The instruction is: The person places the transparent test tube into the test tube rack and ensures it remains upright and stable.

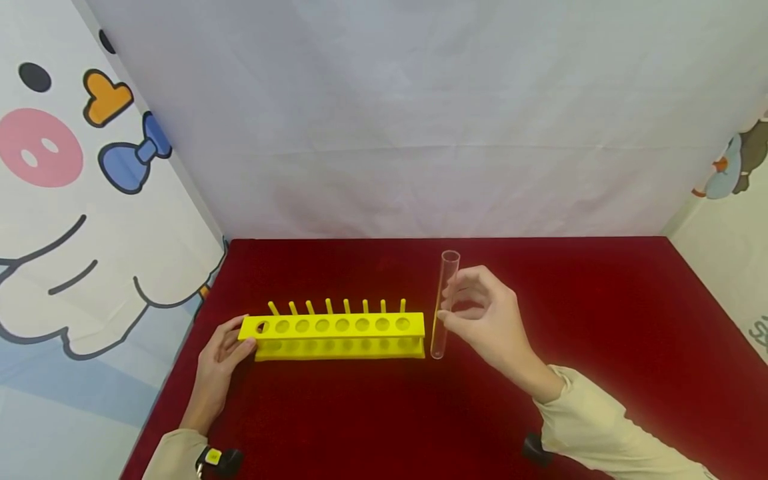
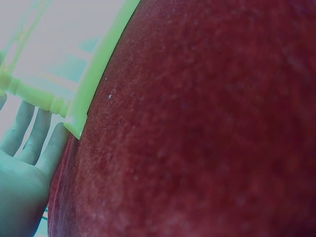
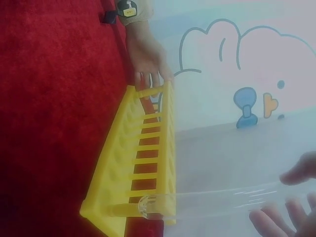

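A yellow test-tube rack (image 1: 336, 333) with a row of round holes and pegs stands on the red cloth (image 1: 600, 333). My left hand (image 1: 240, 343) rests against the rack's left end with its fingers fairly straight; in the left wrist view those fingers (image 2: 34, 140) lie beside the rack's corner (image 2: 74, 123). My right hand (image 1: 449, 308) pinches a clear, empty test tube (image 1: 444, 300), held upright just off the rack's right end, its bottom close to the cloth. The right wrist view shows the tube (image 3: 207, 202) across the near end of the rack (image 3: 143, 163), with my fingertips (image 3: 296, 173) on it.
White fabric (image 1: 420, 133) hangs behind the table. A cartoon-printed sheet (image 1: 72, 200) borders the left edge and another (image 1: 738, 220) the right. The red cloth stretches bare to the right of the rack and in front of it.
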`<state>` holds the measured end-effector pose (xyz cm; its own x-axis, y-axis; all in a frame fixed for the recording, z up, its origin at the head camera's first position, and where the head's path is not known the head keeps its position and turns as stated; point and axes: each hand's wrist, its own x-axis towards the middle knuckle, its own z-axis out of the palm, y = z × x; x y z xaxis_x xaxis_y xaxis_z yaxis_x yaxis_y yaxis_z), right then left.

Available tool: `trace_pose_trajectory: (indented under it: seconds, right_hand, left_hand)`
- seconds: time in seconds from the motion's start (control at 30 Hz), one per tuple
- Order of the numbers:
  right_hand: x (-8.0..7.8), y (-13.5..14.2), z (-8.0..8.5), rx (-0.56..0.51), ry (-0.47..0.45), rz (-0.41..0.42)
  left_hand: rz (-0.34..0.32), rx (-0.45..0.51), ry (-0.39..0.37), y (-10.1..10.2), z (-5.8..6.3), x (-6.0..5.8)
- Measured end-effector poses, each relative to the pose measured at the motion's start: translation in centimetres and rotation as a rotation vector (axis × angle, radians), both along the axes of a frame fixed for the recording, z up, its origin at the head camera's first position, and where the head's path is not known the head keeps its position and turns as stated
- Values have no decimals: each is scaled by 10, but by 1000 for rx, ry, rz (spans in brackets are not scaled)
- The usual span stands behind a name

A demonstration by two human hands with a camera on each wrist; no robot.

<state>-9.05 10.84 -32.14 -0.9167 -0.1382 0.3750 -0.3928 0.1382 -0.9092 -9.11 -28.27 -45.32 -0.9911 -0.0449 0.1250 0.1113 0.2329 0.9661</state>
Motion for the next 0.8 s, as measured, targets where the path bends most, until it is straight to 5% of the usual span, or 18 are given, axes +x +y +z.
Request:
trace_pose_trajectory:
  seconds: [0.8]
  right_hand:
    - [-4, -3, 11, -3, 35, 5]
  left_hand:
    - [-9, 11, 10, -13, -22, -9]
